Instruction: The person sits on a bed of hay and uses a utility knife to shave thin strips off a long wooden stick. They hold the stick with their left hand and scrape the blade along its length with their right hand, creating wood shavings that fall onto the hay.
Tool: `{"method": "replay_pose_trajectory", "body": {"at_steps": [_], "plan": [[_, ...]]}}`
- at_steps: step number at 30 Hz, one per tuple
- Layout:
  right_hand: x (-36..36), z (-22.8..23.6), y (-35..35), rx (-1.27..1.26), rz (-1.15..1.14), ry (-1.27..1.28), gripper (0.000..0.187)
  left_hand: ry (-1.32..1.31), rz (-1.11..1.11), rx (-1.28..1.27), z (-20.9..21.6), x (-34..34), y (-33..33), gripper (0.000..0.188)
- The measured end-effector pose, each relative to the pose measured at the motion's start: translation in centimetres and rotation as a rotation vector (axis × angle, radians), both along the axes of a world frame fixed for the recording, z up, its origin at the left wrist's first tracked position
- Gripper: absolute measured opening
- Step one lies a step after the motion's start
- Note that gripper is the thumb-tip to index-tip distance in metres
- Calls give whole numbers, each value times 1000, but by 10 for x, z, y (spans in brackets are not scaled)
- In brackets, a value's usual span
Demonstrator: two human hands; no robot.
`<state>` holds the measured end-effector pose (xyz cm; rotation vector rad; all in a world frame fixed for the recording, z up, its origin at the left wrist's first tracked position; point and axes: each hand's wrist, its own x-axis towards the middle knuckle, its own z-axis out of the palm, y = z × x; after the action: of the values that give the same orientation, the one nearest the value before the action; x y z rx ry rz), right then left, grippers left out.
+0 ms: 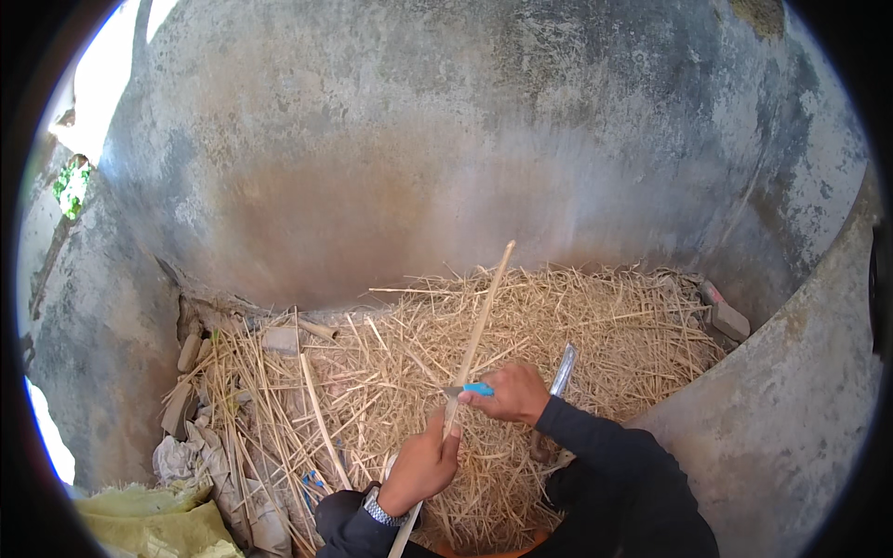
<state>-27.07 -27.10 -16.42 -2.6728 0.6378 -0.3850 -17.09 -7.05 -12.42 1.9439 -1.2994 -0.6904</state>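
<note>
My left hand (420, 465) grips a long pale stick (483, 316) near its lower part; the stick slants up and away over a heap of straw. My right hand (511, 391) holds a small knife with a blue handle (477, 389), its blade set against the stick just above my left hand. A wristwatch (379, 509) sits on my left wrist. Both forearms wear dark sleeves.
Dry straw (595, 325) covers the ground against a stained grey concrete wall (419, 158). A metal blade-like tool (563, 368) lies just right of my right hand. Another pale stick (321, 418) lies at left. Crumpled sacks (177, 521) sit at lower left, a brick (728, 319) at right.
</note>
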Motion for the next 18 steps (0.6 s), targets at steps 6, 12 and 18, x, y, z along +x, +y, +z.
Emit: {"method": "replay_pose_trajectory", "body": {"at_steps": [6, 12, 18], "plan": [[-12, -14, -94, 19, -450, 12, 79, 13, -34, 74, 12, -16, 1, 38], [-9, -8, -6, 9, 30, -45, 83, -8, 4, 65, -2, -9, 6, 40], [-15, -5, -65, 64, -271, 115, 82, 72, -6, 220, 15, -18, 7, 36]]}}
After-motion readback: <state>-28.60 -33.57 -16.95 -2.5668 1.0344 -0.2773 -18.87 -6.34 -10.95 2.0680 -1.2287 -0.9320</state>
